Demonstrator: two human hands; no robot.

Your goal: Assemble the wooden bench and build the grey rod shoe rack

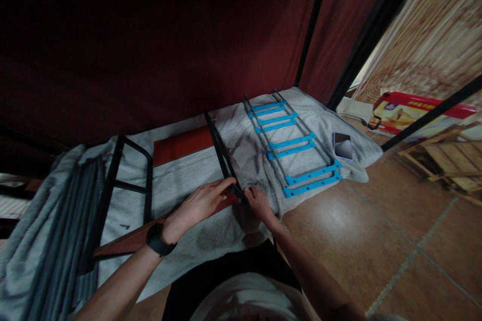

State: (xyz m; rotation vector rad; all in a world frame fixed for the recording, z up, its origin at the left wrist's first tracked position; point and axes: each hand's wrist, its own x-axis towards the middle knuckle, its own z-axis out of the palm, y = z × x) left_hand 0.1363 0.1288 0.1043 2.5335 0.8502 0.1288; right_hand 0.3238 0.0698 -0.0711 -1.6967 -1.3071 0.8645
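My left hand (199, 208), a dark watch on its wrist, grips the near end of a black metal frame (222, 153) where it meets a reddish-brown board (130, 241). My right hand (259, 204) is closed at the outer side of that same corner; whatever its fingers pinch is too small or hidden. The near board runs left under my forearm to a second black frame (130, 186), which has a crossbar and a rounded corner. A second reddish-brown board (183, 146) lies between the two frames at their far side.
A grey blanket (241, 135) covers the surface. Dark grey tubes (71, 225) lie bundled at left. Grey rods with blue brackets (291, 145) lie to the right, beside a phone (342, 146). Beyond the edge are tiled floor, a red-yellow box (406, 113) and a wooden stool (448, 160).
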